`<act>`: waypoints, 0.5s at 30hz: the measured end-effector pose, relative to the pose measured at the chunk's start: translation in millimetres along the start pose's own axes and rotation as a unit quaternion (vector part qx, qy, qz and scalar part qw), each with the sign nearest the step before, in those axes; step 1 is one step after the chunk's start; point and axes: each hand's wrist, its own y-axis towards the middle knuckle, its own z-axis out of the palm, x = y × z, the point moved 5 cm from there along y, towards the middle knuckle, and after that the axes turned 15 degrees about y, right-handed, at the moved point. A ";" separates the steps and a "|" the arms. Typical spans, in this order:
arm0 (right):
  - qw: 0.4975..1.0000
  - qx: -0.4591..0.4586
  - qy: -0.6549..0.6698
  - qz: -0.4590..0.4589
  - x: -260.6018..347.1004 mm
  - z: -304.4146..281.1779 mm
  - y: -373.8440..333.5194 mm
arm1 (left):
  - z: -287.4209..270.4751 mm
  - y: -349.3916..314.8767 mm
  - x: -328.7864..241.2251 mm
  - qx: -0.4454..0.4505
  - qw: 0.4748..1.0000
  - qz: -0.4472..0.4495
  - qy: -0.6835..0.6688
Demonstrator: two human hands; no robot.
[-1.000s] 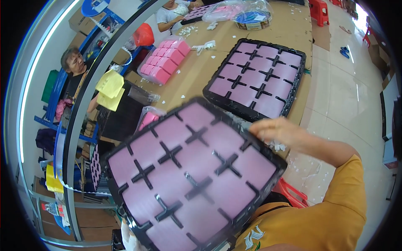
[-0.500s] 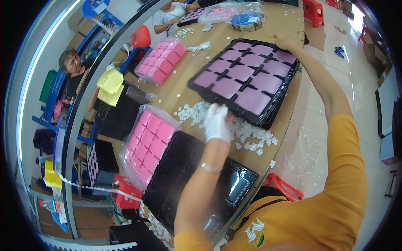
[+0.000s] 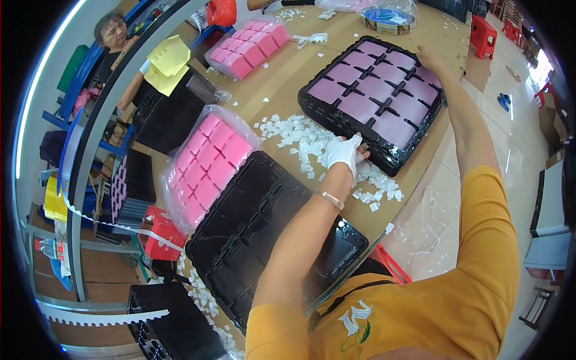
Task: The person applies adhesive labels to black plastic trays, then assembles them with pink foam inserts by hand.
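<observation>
A black plastic tray (image 3: 384, 108) with purple foam blocks (image 3: 360, 85) in its grid sits squarely on other black trays on the table. My left hand (image 3: 347, 153), in a white glove that leaves some fingertips bare, grips the tray's near edge. At its far right corner, my bare right hand (image 3: 429, 59) has its fingers bent over the rim; part of them is hidden. Small white foam squares (image 3: 300, 137) are scattered beside the tray and around my left hand. Below my left forearm lies an empty black tray (image 3: 258, 201).
Pink foam blocks in clear plastic (image 3: 210, 157) lie left of the empty tray, with another pink pack (image 3: 249, 49) farther back. A blue round roll (image 3: 389, 18) stands at the far end. Across the table, a person (image 3: 114, 45) is near black tray stacks (image 3: 168, 114).
The purple-filled tray has come down and lined up with the trays under it. Both hands have stayed at its edges. The whole view has shifted.
</observation>
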 end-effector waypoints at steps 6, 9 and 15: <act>0.999 -0.018 0.005 -0.049 -5.8 2.5 -0.6 | 0.4 3.6 4.4 -0.002 1.000 -0.006 0.003; 1.000 0.016 -0.011 -0.023 -5.1 6.8 0.2 | 1.3 8.8 9.1 0.002 0.998 -0.026 0.063; 0.998 0.008 -0.058 -0.025 -2.0 10.0 13.0 | 1.7 2.8 -5.0 -0.001 0.988 -0.030 0.151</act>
